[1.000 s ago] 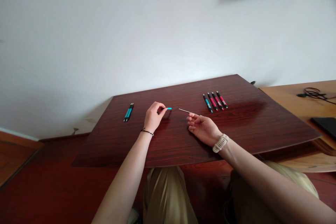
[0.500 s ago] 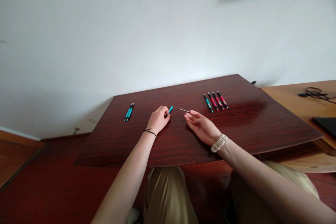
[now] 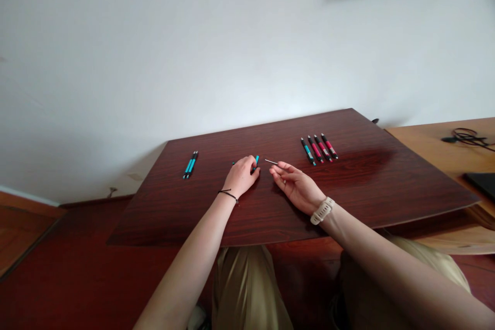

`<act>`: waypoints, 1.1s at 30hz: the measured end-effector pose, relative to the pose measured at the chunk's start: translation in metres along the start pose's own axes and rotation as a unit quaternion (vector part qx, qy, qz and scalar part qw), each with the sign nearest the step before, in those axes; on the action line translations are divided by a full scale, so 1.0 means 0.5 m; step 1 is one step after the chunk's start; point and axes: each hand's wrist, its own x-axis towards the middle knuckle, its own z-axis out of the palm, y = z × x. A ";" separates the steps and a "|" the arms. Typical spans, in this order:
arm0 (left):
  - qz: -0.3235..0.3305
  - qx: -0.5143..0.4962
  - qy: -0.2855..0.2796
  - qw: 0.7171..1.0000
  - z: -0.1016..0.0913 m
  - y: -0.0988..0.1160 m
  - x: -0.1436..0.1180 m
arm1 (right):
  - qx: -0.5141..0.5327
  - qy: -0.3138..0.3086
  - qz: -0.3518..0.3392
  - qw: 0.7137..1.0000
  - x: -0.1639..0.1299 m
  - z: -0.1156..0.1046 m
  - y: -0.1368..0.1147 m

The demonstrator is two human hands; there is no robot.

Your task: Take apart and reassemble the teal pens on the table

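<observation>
My left hand is closed, palm down, on a turquoise pen barrel that sticks out past the fingertips. A small dark teal bit shows at the far side of that hand; its shape is mostly hidden. Just to the right, my right hand is turned palm up and pinches a thin pen refill, its tip pointing left toward the barrel. The refill and the barrel are apart. Both hands are over the dark wooden table.
Two turquoise pens lie side by side at the left. At the right is a row with one turquoise pen and several pink pens. Beyond the table's right edge stands a lighter wooden desk with a black cable.
My left hand has moved a little to the right with the turquoise barrel, closer to the refill. The teal bit now shows beside it. My right hand has hardly moved.
</observation>
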 end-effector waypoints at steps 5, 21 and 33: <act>0.017 -0.007 -0.007 1.000 0.007 0.008 0.005 | -0.005 0.010 0.000 1.000 0.004 0.007 0.001; 0.033 -0.024 0.004 0.999 0.010 0.019 0.013 | 0.017 0.027 0.040 0.999 0.013 0.015 -0.040; 0.251 -0.001 0.010 0.968 -0.011 0.087 -0.010 | 0.046 -0.027 0.023 0.998 -0.003 0.039 -0.035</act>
